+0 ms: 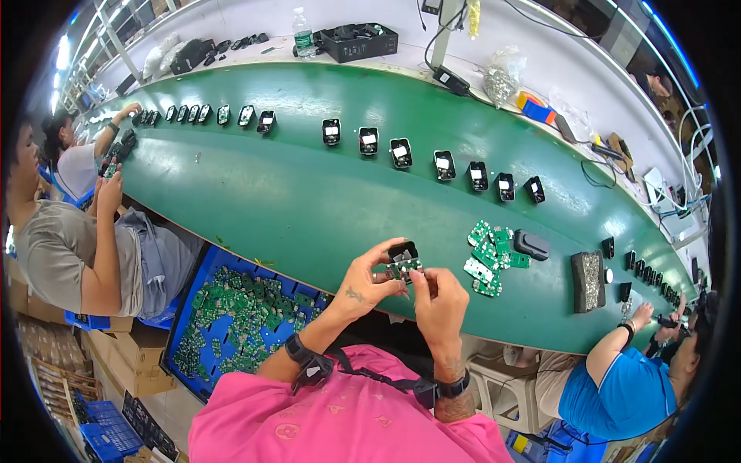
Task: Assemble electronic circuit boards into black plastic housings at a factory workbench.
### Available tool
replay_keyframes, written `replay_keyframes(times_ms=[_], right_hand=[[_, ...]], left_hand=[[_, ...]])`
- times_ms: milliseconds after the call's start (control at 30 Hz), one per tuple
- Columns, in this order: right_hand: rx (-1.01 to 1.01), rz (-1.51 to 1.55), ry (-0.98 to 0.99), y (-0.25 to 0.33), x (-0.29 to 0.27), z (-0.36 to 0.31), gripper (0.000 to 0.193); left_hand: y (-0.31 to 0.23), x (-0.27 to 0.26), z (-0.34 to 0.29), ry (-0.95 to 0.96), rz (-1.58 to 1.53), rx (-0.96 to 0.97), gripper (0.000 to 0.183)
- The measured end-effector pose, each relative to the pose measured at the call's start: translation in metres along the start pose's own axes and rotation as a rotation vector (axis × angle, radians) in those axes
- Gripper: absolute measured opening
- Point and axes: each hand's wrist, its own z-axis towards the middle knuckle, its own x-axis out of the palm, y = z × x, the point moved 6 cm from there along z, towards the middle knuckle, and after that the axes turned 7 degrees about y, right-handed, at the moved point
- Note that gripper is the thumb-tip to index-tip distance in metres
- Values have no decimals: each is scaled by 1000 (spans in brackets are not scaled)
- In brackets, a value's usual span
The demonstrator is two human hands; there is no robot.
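Note:
Above the near edge of the green bench, my left hand [360, 288] is closed around a small black plastic housing [400, 249]. A green circuit board [403, 270] sits at the near side of the housing, tilted toward me; I cannot tell whether it is attached. My right hand [441, 302] pinches the right edge of that board between thumb and fingers. A loose pile of green circuit boards [486, 256] lies on the bench to the right of my hands, with a dark rounded case [531, 245] beside it.
Black housings [400, 153] stand in a long row across the green bench [293, 185]. Below its edge at left, a blue bin [179, 333] holds many circuit boards. A dark rough block [588, 282] lies at right. Co-workers sit left [73, 255] and right [625, 390].

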Motion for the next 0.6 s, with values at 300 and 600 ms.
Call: replay_keyframes(times_ms=[300, 600], right_hand=[[-12, 339, -6, -5, 9, -5, 10], [45, 210, 147, 8, -10, 4, 24]], left_hand=[[-11, 7, -6, 10, 311, 42, 67], [-34, 17, -10, 33, 614, 171, 57]])
